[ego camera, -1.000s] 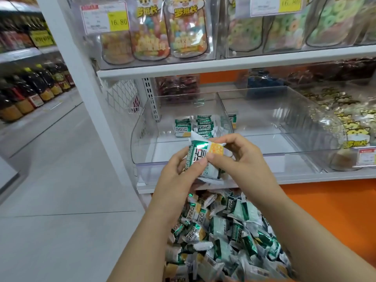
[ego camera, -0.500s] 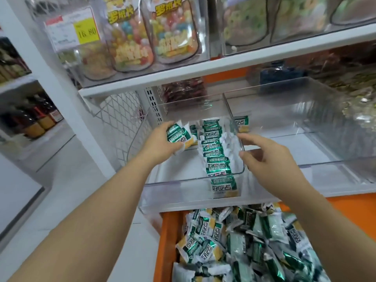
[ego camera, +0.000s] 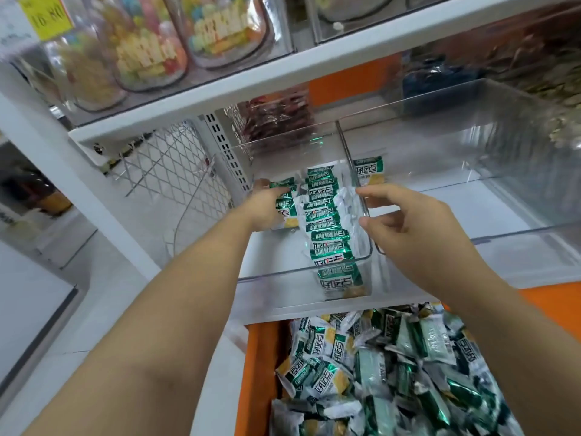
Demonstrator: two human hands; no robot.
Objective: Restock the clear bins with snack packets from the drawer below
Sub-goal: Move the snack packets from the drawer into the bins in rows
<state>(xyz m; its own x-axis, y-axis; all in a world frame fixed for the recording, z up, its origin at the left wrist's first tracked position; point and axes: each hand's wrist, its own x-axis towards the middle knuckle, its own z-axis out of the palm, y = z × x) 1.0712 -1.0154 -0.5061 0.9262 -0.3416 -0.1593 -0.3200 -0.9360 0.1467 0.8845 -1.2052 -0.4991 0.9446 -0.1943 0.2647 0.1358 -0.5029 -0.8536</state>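
Observation:
My left hand (ego camera: 265, 206) reaches deep into the left clear bin (ego camera: 283, 276) and grips a few green-and-white snack packets (ego camera: 284, 199) at the bin's left side. Beside them, a row of the same packets (ego camera: 328, 228) stands along the bin's right wall, from back to front. My right hand (ego camera: 408, 225) hovers at the wall between the two bins with fingers loosely spread, holding nothing. Below, the open orange drawer (ego camera: 256, 372) is heaped with loose packets (ego camera: 386, 372).
The right clear bin (ego camera: 518, 234) holds one packet (ego camera: 367, 169) at its back left corner. A white shelf (ego camera: 283, 80) with candy bags hangs just above the bins. A wire mesh panel (ego camera: 176, 165) and a white upright stand to the left.
Both hands held packets in front of the bin a second ago. My left hand has carried them into the bin's back left, and my right hand let go and rose to the divider.

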